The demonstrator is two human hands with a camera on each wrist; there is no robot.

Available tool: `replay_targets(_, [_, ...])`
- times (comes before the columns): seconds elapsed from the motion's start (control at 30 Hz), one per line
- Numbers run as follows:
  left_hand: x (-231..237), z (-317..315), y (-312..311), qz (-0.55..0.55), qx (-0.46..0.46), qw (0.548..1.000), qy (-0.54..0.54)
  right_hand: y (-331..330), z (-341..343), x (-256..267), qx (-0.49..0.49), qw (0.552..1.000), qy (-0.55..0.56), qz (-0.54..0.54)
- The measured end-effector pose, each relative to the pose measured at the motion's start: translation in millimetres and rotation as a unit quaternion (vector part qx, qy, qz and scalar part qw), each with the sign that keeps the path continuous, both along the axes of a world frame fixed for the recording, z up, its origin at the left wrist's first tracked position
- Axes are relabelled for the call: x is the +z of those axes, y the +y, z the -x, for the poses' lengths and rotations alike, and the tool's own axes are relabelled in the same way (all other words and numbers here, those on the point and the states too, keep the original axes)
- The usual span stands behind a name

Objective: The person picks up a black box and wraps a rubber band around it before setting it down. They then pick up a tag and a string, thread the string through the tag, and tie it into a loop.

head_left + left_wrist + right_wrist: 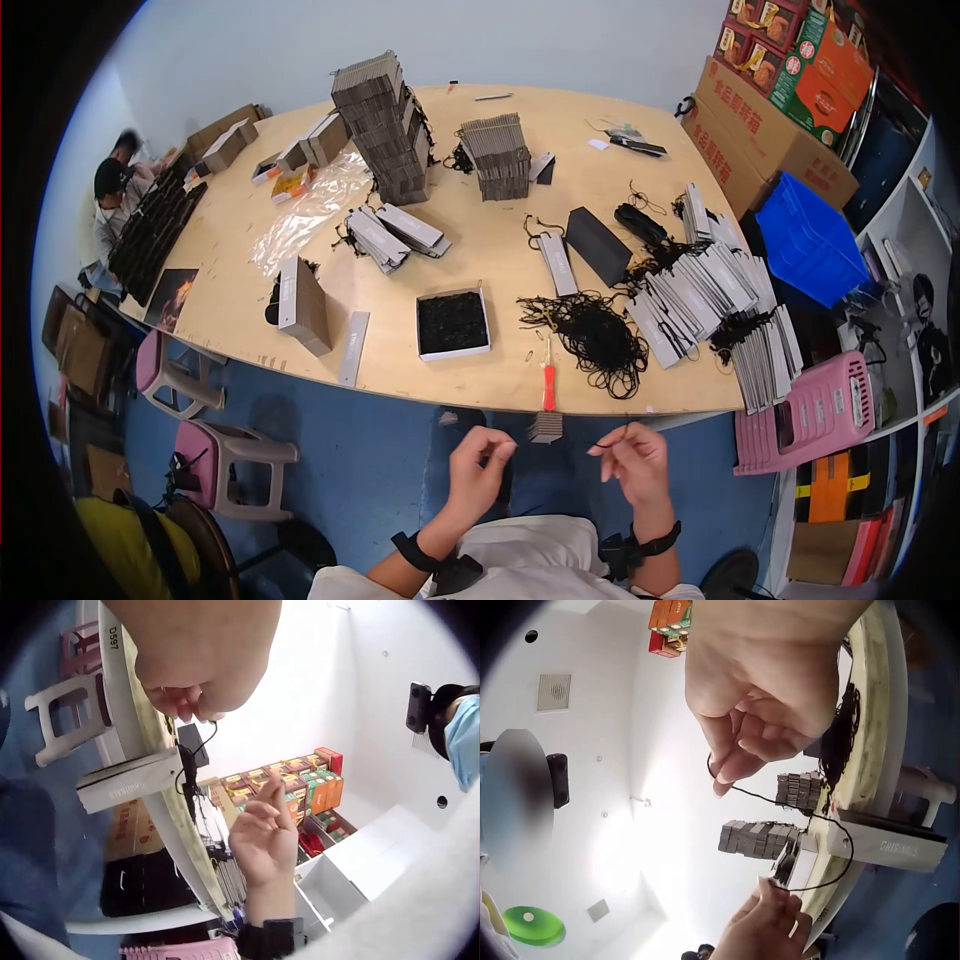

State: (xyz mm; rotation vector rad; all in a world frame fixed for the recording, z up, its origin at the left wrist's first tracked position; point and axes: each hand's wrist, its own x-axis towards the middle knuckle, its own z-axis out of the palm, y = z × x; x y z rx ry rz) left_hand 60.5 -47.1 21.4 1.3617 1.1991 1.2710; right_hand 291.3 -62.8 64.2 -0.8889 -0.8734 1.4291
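A black cord (pixel 832 819) loops through the hole of a grey tag printed "ORIGINALS" (pixel 900 847), which tops a small stack jutting over the table's front edge. One end is pinched between the thumb and fingers of my left hand (pixel 478 468). The other end is pinched in the fingertips of my right hand (pixel 636 466). Both hands are apart, in front of the edge, on either side of the tag stack (pixel 546 428). A red-handled tool (pixel 549 385) lies behind the stack, pointing away. A tangled heap of black cords (pixel 595 340) lies to its right.
A white box of black cords (pixel 453 325) stands left of the tool. Corded grey tags (pixel 700 290) spread at the right. Tall tag stacks (pixel 385 125) rise at the back. A pink crate (pixel 810 415) and a blue bin (pixel 810 240) stand beyond the right edge.
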Motion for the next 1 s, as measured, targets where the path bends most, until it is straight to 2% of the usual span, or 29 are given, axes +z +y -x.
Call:
replay_targets(0.07, [1.5,-4.4,-5.9,0.057,-0.034,0.995,-0.072,2.1,8.2,2.6,0.030,0.999,0.013,0.003])
replay_targets(0.13, [10.9,-7.3,-7.7,0.057,-0.048,0.993,-0.096,3.1,14.3,2.9,0.058,0.998,0.026,0.006])
replay_targets(0.17, [13.7,-7.7,-8.1,0.056,-0.064,0.989,-0.120,3.5,16.9,2.5,0.079,0.994,0.071,0.009])
replay_targets(0.2, [13.8,-6.6,-8.4,0.057,-0.064,0.989,-0.121,3.7,19.4,2.1,0.099,0.988,0.116,0.012])
replay_targets(0.27, [13.8,-4.3,-8.7,-0.013,-0.128,0.991,-0.019,6.5,24.4,-14.2,0.092,0.986,0.139,0.007])
replay_targets(0.33, [13.8,-5.2,-10.1,-0.016,-0.138,0.990,-0.022,8.2,30.7,-14.8,0.085,0.983,0.163,0.002])
replay_targets(0.4, [13.4,-6.2,-12.0,-0.018,-0.146,0.989,-0.023,9.2,36.4,-4.1,0.080,0.993,-0.059,-0.060])
replay_targets(0.47, [13.1,-10.3,-14.3,0.125,-0.134,0.963,-0.196,4.1,37.2,2.7,0.105,0.989,-0.103,-0.019])
replay_targets(0.53, [19.4,-10.6,-11.0,0.145,-0.144,0.950,-0.236,-0.6,37.8,9.0,0.127,0.981,-0.147,0.023])
replay_targets(0.6, [20.9,-10.9,-9.1,0.165,-0.155,0.934,-0.277,-4.7,39.8,15.2,0.150,0.932,-0.329,0.011])
replay_targets(0.67, [18.0,-11.1,-8.0,0.226,-0.137,0.905,-0.332,-9.2,41.3,17.5,0.151,0.927,-0.344,0.003])
replay_targets(0.8, [11.1,-10.0,-6.1,0.217,-0.120,0.898,-0.363,-13.9,40.7,10.2,0.181,0.914,-0.361,-0.018])
replay_targets(0.9, [12.4,-5.9,-5.5,0.223,-0.159,0.888,-0.370,-14.6,38.9,4.2,0.167,0.923,-0.343,-0.047])
replay_targets(0.97, [11.6,-5.1,-6.8,0.176,-0.197,0.911,-0.317,-12.8,37.3,5.8,0.095,0.948,-0.303,-0.034])
replay_targets(1.0, [14.0,-5.0,-7.2,0.176,-0.197,0.911,-0.317,-11.5,38.5,3.2,0.063,0.971,-0.229,0.006])
